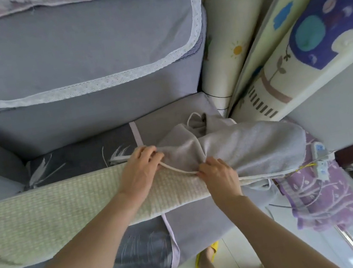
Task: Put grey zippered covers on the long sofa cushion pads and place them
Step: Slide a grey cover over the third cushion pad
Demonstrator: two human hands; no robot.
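Observation:
A long pale-green woven cushion pad (54,208) lies across the sofa seat, left to right. Its right end is inside a grey cover (254,144), which is bunched up around that end. My left hand (140,170) grips the cover's open edge on the far side of the pad. My right hand (218,173) pinches the cover's edge on the near side. A whitish piped hem of the cover (177,170) stretches between the two hands.
The grey sofa back (65,59) with a lace-trimmed throw rises behind the seat (186,225). Rolled and folded play mats (232,42) stand at the right. A purple patterned cloth (316,194) and a power strip (320,156) lie right of the sofa. My feet in yellow slippers (206,260) stand below.

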